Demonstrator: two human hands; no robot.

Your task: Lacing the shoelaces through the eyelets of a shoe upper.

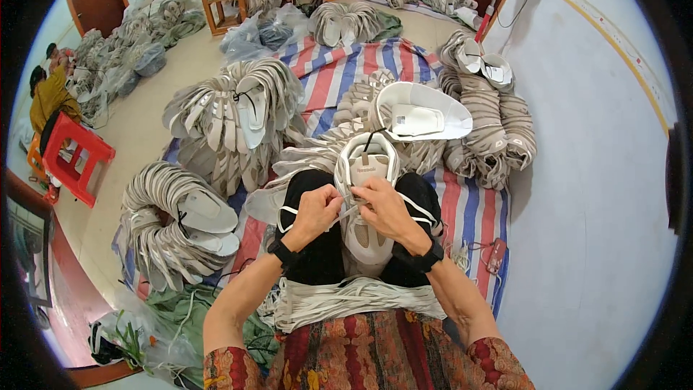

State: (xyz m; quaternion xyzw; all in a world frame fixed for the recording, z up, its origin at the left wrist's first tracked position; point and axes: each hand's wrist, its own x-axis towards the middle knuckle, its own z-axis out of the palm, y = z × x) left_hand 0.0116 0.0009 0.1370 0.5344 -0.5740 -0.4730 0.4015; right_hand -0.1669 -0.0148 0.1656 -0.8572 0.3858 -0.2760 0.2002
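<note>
Striped sheeting (473,224) is laid over the floor; nearest the waist, one bundle of white laces (354,303) is supported across the lap. One beige shoe (368,242), positioned between two knees, should be treated as light and pliable, best steadied at its sides, while one lace (348,213) is pinched by the left hand (317,213) and right hand (390,209). Beyond, one red stool (81,146) is seen leftward.

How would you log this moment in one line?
left hand: on lace | right hand: on lace | beige shoe: between knees, toe toward person
</note>
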